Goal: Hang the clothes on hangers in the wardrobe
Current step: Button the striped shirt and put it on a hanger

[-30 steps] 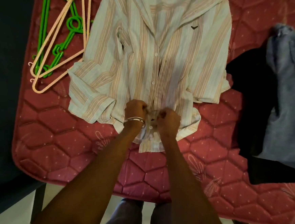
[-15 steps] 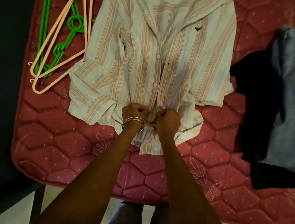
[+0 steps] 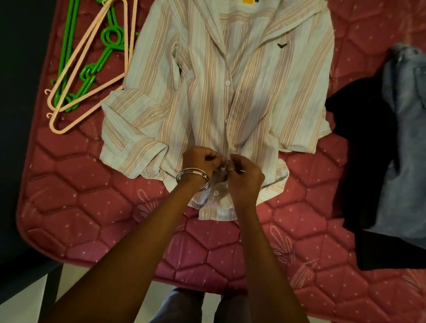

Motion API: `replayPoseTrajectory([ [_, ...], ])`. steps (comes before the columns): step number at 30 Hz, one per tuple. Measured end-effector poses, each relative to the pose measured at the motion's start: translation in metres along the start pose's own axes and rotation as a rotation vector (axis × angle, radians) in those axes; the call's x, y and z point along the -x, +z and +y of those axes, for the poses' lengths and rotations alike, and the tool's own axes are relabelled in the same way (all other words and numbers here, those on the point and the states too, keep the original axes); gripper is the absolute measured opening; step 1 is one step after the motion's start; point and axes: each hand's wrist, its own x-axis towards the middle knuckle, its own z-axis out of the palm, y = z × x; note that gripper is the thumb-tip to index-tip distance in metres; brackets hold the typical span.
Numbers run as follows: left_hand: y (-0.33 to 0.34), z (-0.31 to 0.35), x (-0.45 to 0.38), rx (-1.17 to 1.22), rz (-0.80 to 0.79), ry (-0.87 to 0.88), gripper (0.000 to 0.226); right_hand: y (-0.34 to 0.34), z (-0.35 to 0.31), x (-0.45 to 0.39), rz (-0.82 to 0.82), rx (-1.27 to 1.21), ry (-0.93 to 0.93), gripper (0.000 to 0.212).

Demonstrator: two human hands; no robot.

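A striped pink-and-white shirt [image 3: 212, 90] lies flat, collar away from me, on a red quilted mattress [image 3: 101, 203]. My left hand [image 3: 199, 160], with bangles on the wrist, and my right hand [image 3: 243, 179] meet at the button placket near the shirt's hem. Both pinch the cloth there with curled fingers. Two pale pink hangers [image 3: 118, 52] and green hangers [image 3: 71, 35] lie to the left of the shirt.
A black garment [image 3: 366, 148] and a blue-grey denim garment [image 3: 424, 152] lie on the mattress to the right. The mattress front edge runs below my forearms, with floor and my legs beneath. A dark wall borders the left side.
Both hands have stayed at the lower placket, working the cloth with small finger movements. The shirt and hangers lie as before.
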Motion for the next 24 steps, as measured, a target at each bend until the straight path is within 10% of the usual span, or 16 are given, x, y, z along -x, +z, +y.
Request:
replayPoseTrajectory([
  [24,-0.003,0.011,0.001,0.074,-0.061,0.019,0.012,-0.013,-0.004,-0.005,-0.014,-0.350,0.047,0.031],
])
